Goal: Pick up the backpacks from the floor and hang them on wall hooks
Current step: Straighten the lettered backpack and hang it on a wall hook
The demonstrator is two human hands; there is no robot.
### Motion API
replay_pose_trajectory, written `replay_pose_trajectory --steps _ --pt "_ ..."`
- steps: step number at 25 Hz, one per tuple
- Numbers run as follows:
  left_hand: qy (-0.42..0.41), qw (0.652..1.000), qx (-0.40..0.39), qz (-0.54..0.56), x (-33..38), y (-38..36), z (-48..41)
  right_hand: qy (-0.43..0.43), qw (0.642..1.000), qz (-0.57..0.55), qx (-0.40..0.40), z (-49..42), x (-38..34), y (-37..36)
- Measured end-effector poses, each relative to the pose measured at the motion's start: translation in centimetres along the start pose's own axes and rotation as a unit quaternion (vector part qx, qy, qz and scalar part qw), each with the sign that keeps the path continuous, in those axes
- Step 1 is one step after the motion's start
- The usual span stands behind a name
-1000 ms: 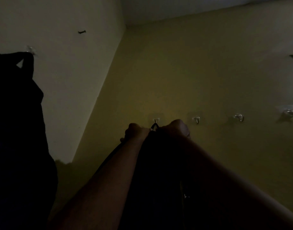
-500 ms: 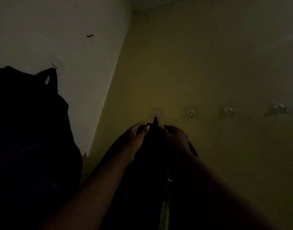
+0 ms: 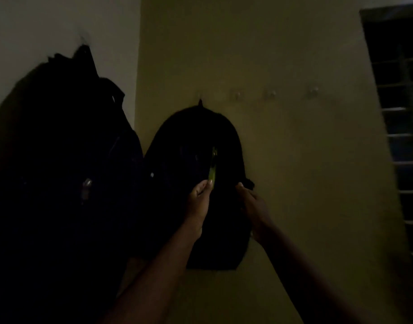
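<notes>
The small backpack [image 3: 196, 195] hangs from its hook [image 3: 200, 101] near the wall corner. Left hand [image 3: 199, 199] and right hand [image 3: 253, 202] rest loosely on it; let go gently, checking the loop holds.

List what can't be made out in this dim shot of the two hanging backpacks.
- Head view, hook under the smaller backpack: covered by its top loop.
- Larger backpack: lower part lost in darkness and the frame edge.
- Three free hooks: blurred, shape unclear.
- Left hand and right hand: grip unclear in the dark.
</notes>
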State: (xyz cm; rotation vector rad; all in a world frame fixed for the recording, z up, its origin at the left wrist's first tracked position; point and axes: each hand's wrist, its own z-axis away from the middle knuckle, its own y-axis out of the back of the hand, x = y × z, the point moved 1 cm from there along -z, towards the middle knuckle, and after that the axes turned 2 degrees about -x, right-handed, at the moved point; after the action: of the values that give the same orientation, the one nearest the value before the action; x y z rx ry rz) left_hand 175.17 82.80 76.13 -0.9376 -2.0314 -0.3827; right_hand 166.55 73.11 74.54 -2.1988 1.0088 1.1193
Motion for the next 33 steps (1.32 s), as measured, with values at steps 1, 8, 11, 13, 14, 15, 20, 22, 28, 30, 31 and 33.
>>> replay_pose_trajectory --steps 1,8,11,13,14,15,20,22,28,30,31,33 --pt "0.026 1.000 -0.006 0.005 -1.0 -0.1 3.1 -0.024 1.000 -0.002 0.007 3.8 0.9 0.5" --pt "0.204 0.978 -0.053 -0.009 -8.1 -2.4 23.4 -0.176 0.980 0.035 0.088 25.1 4.1 6.6" --pt "0.253 0.963 -0.088 0.004 -10.2 -4.4 30.1 -0.230 0.963 0.033 0.134 32.3 5.4 10.4" --pt "0.296 0.949 -0.104 0.017 -11.3 -6.1 34.3 -0.268 0.949 0.020 0.166 37.1 6.0 12.6" --pt "0.307 0.945 -0.115 0.018 -11.9 -6.9 36.1 -0.276 0.944 0.017 0.178 39.1 6.5 13.8" --pt "0.321 0.939 -0.127 0.018 -12.3 -8.0 38.1 -0.290 0.938 0.012 0.191 41.0 6.9 15.1" --pt "0.416 0.893 -0.173 0.004 -14.5 -13.8 49.0 -0.382 0.887 0.004 0.258 51.7 8.7 22.2" --pt "0.454 0.871 -0.188 -0.015 -14.9 -15.5 53.4 -0.406 0.871 0.010 0.277 55.6 9.6 24.8" --pt "0.533 0.807 -0.248 -0.057 -19.6 -20.5 62.3 -0.496 0.806 -0.008 0.324 64.7 14.9 31.2" --pt "0.548 0.784 -0.280 -0.084 -22.2 -21.9 63.6 -0.527 0.775 -0.016 0.347 66.5 17.2 32.8" --pt "0.550 0.773 -0.301 -0.096 -23.9 -22.8 64.0 -0.539 0.765 -0.016 0.353 67.0 18.4 33.6" --pt "0.550 0.756 -0.333 -0.124 -27.6 -25.0 65.2 -0.557 0.742 -0.016 0.372 68.3 21.2 35.7"
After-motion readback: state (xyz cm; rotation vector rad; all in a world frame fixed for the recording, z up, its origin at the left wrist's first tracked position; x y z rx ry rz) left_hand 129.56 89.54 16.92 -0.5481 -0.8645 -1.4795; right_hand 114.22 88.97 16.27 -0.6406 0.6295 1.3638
